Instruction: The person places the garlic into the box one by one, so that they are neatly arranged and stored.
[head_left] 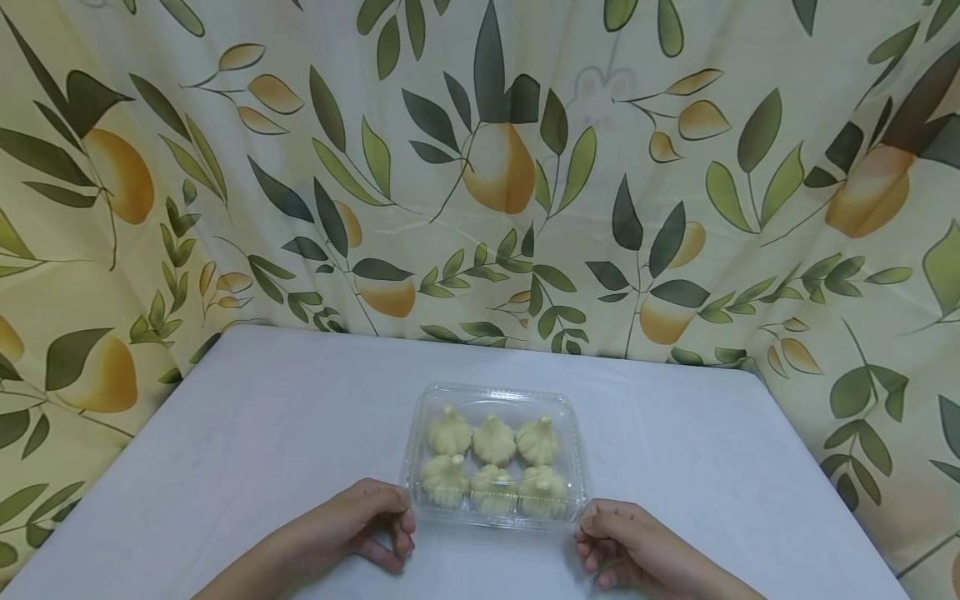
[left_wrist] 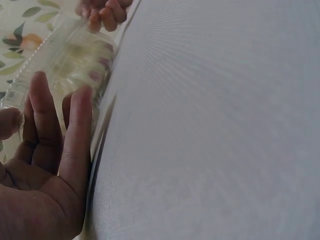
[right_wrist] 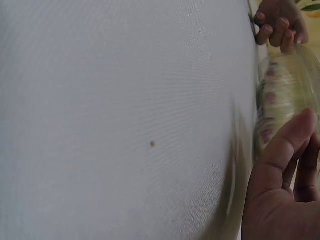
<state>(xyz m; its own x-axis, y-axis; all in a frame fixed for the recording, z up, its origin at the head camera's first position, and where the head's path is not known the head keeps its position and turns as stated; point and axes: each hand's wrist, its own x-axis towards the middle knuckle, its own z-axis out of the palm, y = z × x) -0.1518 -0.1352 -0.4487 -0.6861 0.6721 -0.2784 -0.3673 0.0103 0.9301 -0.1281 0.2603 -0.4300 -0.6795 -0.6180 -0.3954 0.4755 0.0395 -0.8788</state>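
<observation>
A clear plastic clamshell box (head_left: 497, 522) sits on the white-covered table, its see-through lid over two rows of pale garlic bulbs (head_left: 493, 442). My left hand (head_left: 371, 521) pinches the box's front left corner between thumb and index finger, the other fingers loosely bent below. At the front right corner, my right hand (head_left: 626, 542) pinches the rim in the same way. In the left wrist view, the ribbed plastic rim passes by the left thumb (left_wrist: 9, 123). Purplish spots show low on the bulbs (right_wrist: 271, 97) in the right wrist view.
White cloth covers the table (head_left: 300, 400). Behind it and along both sides hangs a curtain (head_left: 465, 275) printed with leaves and orange fruit. A small brown speck (right_wrist: 152, 144) lies on the cloth in the right wrist view.
</observation>
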